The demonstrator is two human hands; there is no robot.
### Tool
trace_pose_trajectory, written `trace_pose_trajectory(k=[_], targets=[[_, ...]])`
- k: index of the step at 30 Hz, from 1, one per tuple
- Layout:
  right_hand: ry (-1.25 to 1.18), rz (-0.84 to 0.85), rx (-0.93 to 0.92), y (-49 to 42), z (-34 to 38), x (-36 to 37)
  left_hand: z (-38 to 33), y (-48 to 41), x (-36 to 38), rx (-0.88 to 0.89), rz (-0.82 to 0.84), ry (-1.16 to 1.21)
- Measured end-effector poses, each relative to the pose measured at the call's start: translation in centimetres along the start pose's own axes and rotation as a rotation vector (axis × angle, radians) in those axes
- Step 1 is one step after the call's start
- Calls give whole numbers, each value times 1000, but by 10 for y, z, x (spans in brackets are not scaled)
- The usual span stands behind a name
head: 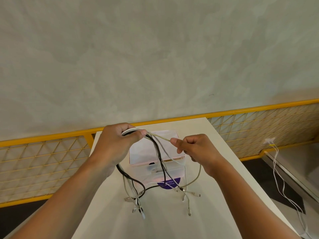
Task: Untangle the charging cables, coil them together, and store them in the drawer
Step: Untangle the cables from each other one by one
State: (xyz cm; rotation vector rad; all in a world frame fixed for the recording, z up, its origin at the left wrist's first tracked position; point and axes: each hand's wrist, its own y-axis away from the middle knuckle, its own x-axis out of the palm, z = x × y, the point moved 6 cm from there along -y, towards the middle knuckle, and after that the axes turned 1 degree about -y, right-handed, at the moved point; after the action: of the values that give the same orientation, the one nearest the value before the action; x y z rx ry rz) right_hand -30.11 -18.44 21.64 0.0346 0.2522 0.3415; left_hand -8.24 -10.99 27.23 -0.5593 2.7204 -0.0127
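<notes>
My left hand clutches the light, floppy cables; right hand pinches one grey cable. I'd grip mid-length.

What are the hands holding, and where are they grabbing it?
The left hand grips the cable bundle at its looped middle. The right hand pinches one grey cable just beside the left hand.

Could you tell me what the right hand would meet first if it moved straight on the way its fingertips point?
The right hand, pinching the beige cable, points left along it; the first thing in that line looks to be the left hand gripping the cable bundle, though depth is unclear.
</notes>
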Motion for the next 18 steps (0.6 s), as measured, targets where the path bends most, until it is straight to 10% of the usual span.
trace_pose_trajectory(k=[18], targets=[[-189, -9, 85, -7, -34, -13, -3, -3, -14, 9, -88, 20]])
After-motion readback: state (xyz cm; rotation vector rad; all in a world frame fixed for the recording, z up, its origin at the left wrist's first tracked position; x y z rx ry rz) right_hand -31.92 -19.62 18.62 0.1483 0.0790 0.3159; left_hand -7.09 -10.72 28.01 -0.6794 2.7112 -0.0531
